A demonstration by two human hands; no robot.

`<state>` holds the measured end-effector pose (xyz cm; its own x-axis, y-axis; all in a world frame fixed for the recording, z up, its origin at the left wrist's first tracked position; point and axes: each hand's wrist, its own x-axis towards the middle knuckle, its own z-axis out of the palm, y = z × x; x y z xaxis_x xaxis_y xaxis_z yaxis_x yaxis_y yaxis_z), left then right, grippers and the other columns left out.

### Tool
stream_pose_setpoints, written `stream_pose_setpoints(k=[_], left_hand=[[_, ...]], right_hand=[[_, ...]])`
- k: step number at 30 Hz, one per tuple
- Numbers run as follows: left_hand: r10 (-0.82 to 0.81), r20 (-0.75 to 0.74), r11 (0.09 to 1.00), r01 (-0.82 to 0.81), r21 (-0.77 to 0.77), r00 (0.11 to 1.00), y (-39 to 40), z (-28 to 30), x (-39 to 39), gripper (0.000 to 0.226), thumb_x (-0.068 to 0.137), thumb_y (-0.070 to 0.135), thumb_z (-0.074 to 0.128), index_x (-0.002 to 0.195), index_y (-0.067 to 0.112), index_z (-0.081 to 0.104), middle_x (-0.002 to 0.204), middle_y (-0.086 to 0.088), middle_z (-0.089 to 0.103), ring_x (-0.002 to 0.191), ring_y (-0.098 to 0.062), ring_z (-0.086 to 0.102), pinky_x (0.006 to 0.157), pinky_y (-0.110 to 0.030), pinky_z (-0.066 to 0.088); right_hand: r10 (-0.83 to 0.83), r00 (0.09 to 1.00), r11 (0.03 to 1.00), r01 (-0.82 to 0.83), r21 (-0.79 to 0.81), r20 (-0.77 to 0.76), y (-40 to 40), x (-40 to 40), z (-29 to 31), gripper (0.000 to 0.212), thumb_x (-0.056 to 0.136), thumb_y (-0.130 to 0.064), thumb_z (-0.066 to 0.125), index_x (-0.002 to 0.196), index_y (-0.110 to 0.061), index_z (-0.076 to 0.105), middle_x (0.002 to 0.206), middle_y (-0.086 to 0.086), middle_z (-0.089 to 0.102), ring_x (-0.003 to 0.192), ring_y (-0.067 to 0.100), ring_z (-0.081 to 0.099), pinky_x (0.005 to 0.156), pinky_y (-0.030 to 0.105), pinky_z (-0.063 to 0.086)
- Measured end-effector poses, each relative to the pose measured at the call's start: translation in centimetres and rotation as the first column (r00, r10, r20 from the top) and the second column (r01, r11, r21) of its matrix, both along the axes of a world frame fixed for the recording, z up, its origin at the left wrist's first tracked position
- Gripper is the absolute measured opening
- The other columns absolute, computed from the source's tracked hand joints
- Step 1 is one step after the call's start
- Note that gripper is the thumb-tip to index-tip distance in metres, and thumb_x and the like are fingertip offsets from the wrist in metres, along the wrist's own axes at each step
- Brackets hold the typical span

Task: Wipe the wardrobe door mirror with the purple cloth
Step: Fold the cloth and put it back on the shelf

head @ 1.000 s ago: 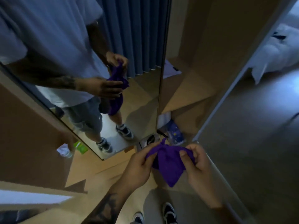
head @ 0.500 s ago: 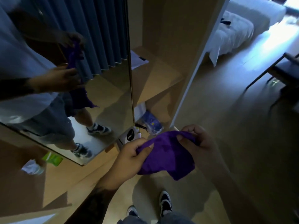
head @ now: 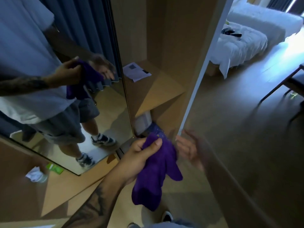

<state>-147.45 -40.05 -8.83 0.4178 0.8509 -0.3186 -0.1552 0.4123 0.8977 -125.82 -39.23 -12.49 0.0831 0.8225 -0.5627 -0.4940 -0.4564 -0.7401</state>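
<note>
While my left hand (head: pixel 139 160) grips the purple cloth (head: pixel 158 171) in curled fingers, thumb pressed on its top, the soft fleecy fabric hangs bunched, its long axis running down toward my shoes. My right hand (head: pixel 189 148), blurred, is spread and holds nothing, just beside the cloth. The wardrobe door mirror (head: pixel 102 112), a tall glossy panel on wood, stands near to the left. A printed paper sheet (head: pixel 136 72) lies on the wooden shelf (head: pixel 164 86); its writing is unreadable.

left hand (head: pixel 137 159) gripping purple cloth (head: pixel 155 175), right hand (head: pixel 189 149) beside (blurred)
</note>
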Motion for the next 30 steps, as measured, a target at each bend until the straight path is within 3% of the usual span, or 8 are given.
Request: stream_pose_setpoints(k=[3, 6, 9, 12, 19, 23, 26, 30], left_hand=[[0.057, 0.043, 0.998, -0.057, -0.016, 0.997, 0.3, -0.2, 1.5, 0.022, 0.092, 0.031, 0.062, 0.087, 0.017, 0.079, 0.085, -0.007, 0.074, 0.078, -0.017, 0.072, 0.067, -0.024, 0.057], [0.121, 0.098, 0.992, -0.117, -0.050, 0.988, 0.3, -0.5, 2.3, 0.029, 0.094, 0.032, 0.057, 0.097, 0.010, 0.077, 0.091, -0.011, 0.075, 0.082, -0.019, 0.073, 0.067, -0.025, 0.058], [0.168, 0.146, 0.983, -0.154, -0.105, 0.975, 0.4, -0.8, 2.8, 0.039, 0.100, 0.033, 0.054, 0.118, 0.001, 0.069, 0.115, -0.019, 0.072, 0.103, -0.028, 0.070, 0.087, -0.036, 0.060], [0.234, 0.149, 0.964, -0.209, -0.167, 0.961, 0.3, -0.9, 3.0, 0.036, 0.101, 0.035, 0.053, 0.114, 0.011, 0.076, 0.120, -0.017, 0.072, 0.109, -0.028, 0.070, 0.095, -0.038, 0.057], [0.279, 0.130, 0.937, -0.240, -0.253, 0.952, -0.7, -1.0, 3.2, 0.035, 0.097, 0.037, 0.055, 0.108, 0.014, 0.079, 0.124, -0.018, 0.071, 0.118, -0.032, 0.068, 0.100, -0.042, 0.056], [0.235, 0.128, 0.945, -0.195, -0.264, 0.964, -1.2, -1.4, 2.8, 0.036, 0.097, 0.035, 0.059, 0.121, 0.010, 0.070, 0.123, -0.019, 0.071, 0.113, -0.033, 0.070, 0.091, -0.039, 0.061], [0.189, 0.108, 0.961, -0.161, -0.225, 0.976, -1.5, -1.8, 1.7, 0.038, 0.091, 0.022, 0.073, 0.124, 0.005, 0.066, 0.126, -0.025, 0.068, 0.115, -0.038, 0.068, 0.091, -0.042, 0.060], [0.169, 0.072, 0.967, -0.151, -0.204, 0.983, -1.9, -2.5, 0.4, 0.032, 0.093, 0.008, 0.069, 0.124, 0.000, 0.066, 0.124, -0.027, 0.068, 0.110, -0.036, 0.070, 0.087, -0.039, 0.061]], right_hand=[[-0.031, 0.998, 0.997, 0.035, -0.063, 0.060, -2.5, -0.8, -2.8, 0.034, 0.100, -0.043, 0.054, 0.121, -0.018, 0.067, 0.121, 0.007, 0.071, 0.104, 0.027, 0.068, 0.097, 0.046, 0.052], [0.052, 0.997, 0.991, -0.045, -0.124, 0.055, -4.3, -1.4, -3.5, 0.062, 0.083, -0.061, 0.063, 0.123, -0.015, 0.071, 0.120, 0.015, 0.074, 0.118, 0.038, 0.067, 0.112, 0.057, 0.045], [0.136, 0.987, 0.985, -0.145, -0.097, -0.090, -4.6, -1.9, -3.2, 0.068, 0.084, -0.070, 0.049, 0.124, -0.019, 0.071, 0.123, 0.015, 0.074, 0.115, 0.035, 0.070, 0.105, 0.055, 0.050], [0.180, 0.967, 0.982, -0.187, -0.022, -0.183, -4.6, -1.7, -3.2, 0.056, 0.095, -0.057, 0.047, 0.134, -0.020, 0.065, 0.128, 0.012, 0.072, 0.116, 0.029, 0.070, 0.098, 0.048, 0.052], [0.306, 0.890, 0.943, -0.333, -0.023, -0.337, -4.6, 0.5, -3.7, 0.047, 0.094, -0.029, 0.071, 0.138, -0.013, 0.066, 0.144, 0.015, 0.061, 0.134, 0.035, 0.058, 0.121, 0.058, 0.033], [0.221, 0.926, 0.973, -0.229, 0.010, -0.307, -5.2, 0.8, -3.8, 0.066, 0.083, -0.033, 0.080, 0.143, -0.015, 0.060, 0.142, 0.011, 0.064, 0.129, 0.031, 0.062, 0.108, 0.048, 0.046], [0.147, 0.955, 0.989, -0.143, 0.034, -0.258, -5.8, 1.1, -3.4, 0.048, 0.097, -0.030, 0.065, 0.138, -0.005, 0.061, 0.137, 0.016, 0.066, 0.126, 0.034, 0.063, 0.104, 0.048, 0.048], [0.005, 0.993, 0.992, 0.010, 0.125, -0.119, -6.2, 1.1, -2.1, 0.011, 0.084, -0.017, 0.070, 0.084, -0.008, 0.063, 0.087, 0.011, 0.071, 0.084, 0.024, 0.067, 0.074, 0.036, 0.053]])
